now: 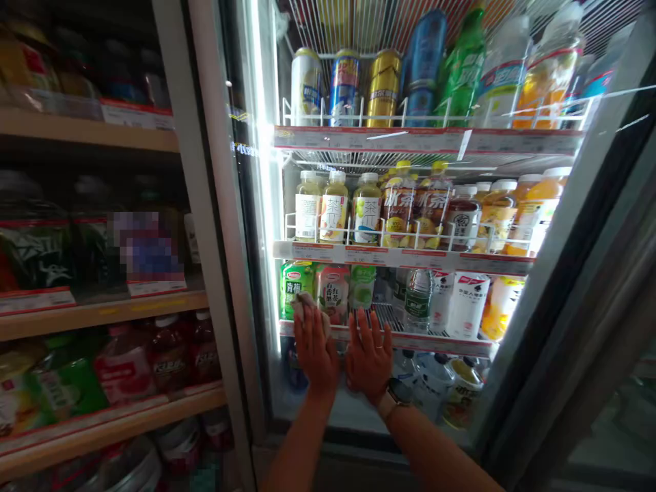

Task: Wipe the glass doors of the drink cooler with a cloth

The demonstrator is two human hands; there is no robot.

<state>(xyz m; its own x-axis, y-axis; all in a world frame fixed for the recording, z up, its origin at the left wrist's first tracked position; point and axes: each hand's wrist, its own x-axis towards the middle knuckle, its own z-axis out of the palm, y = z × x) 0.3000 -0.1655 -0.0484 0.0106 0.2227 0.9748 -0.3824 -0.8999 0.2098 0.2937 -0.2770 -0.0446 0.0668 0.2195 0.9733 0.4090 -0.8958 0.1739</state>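
My left hand (315,352) is pressed against the glass door of a lit drinks fridge, its fingers together over a crumpled greyish cloth (306,301). The cloth shows past the fingertips, in front of green and pink drink cartons on the third shelf. Just to the right, my right hand (370,355) lies on the same glass with its fingers apart and nothing in it. It has a ring and, at the wrist, a dark watch (398,393). Both hands are low on the door, near the front edge of the third shelf (435,342).
Behind the glass, cans (384,89) and large bottles line the top shelf, with tea bottles (366,208) below. Metal door frames (205,205) run beside the glass. Wooden shelves (102,307) with bottles stand at the left. A dark frame (564,273) slants along the right.
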